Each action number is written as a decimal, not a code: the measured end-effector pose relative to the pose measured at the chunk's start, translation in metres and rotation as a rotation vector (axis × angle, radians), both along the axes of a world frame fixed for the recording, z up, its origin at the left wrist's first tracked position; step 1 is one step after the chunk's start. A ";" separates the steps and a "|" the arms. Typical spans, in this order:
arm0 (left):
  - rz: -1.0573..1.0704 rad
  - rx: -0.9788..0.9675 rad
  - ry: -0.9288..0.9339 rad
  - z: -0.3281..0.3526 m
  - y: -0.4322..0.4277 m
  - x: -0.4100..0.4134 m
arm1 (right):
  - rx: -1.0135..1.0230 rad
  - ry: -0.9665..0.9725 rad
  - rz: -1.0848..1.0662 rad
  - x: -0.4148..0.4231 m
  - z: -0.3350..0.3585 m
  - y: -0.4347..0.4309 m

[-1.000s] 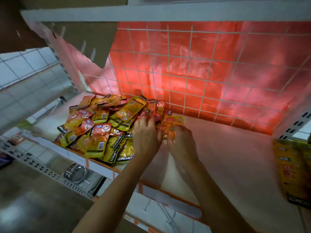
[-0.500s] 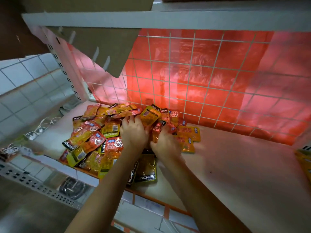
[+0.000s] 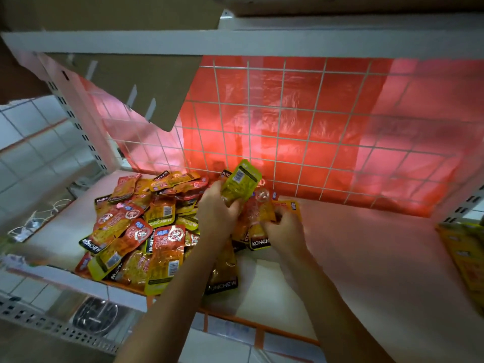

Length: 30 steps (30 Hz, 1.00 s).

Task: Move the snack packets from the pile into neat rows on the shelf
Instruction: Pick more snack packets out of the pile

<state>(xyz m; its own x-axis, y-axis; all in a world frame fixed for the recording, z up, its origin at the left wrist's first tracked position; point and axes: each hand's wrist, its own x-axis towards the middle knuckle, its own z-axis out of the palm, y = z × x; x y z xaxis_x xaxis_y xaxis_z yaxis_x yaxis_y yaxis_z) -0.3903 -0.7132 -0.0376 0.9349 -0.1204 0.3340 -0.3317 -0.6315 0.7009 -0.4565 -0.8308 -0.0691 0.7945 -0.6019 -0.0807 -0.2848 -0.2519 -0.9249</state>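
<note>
A loose pile of orange, red and yellow snack packets (image 3: 146,226) covers the left half of the white shelf (image 3: 366,258). My left hand (image 3: 217,216) grips a yellow-green packet (image 3: 239,183), lifted upright above the pile's right edge. My right hand (image 3: 284,231) pinches an orange packet (image 3: 264,213) at that same edge, close beside the left hand. More packets lie under and between both hands.
A white wire grid with red plastic sheeting (image 3: 301,132) backs the shelf. A cardboard flap (image 3: 136,82) hangs down at upper left under the shelf above. Blurred yellow packets (image 3: 466,258) sit at the far right edge. The shelf's orange front lip (image 3: 262,328) runs below my forearms.
My left hand has lifted a yellow-green packet out of the pile. My right hand has shifted slightly right and taken hold of an orange packet. The camera view has tilted.
</note>
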 end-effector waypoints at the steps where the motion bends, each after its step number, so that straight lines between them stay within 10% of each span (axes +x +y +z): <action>1: -0.041 -0.099 0.061 0.000 -0.004 -0.003 | 0.029 -0.025 -0.041 -0.005 0.000 -0.008; 8: -0.256 -0.615 0.563 -0.004 -0.047 -0.034 | 0.189 -0.098 -0.223 -0.051 0.006 -0.062; 25: -0.631 -0.765 0.922 -0.012 -0.162 -0.120 | 0.266 -0.283 -0.399 -0.177 0.018 -0.158; 30: -0.704 -0.584 0.768 -0.013 -0.195 -0.151 | 0.321 -0.354 -0.465 -0.210 0.027 -0.193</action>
